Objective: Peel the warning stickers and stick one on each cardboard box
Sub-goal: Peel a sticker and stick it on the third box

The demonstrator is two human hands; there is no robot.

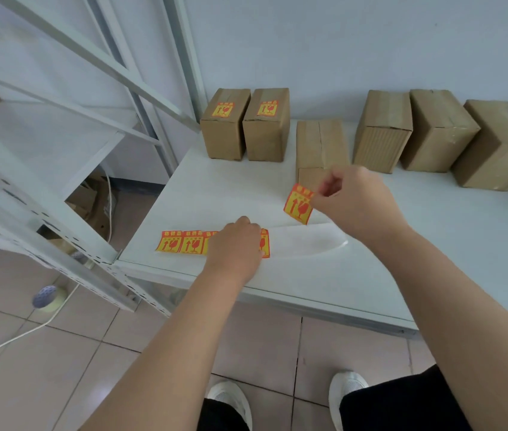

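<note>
With our left hand (236, 241) pressing the sticker strip (181, 241) flat on the worktop (433, 259), our right hand (355, 197) pinches a peeled sticker (298, 204), which next needs the bare box (321, 144) just beyond it.

1. Wall (355, 42): plain, pale blue-white, evenly lit.
2. Floor (59, 368): beige-pink square tiles with dark grout lines.
3. Table (433, 259): white top, set against the wall.
4. Shelving frame (69, 213): white metal with perforated uprights, left of the table.
5. White cable (13, 339): lies across the floor tiles.
</note>
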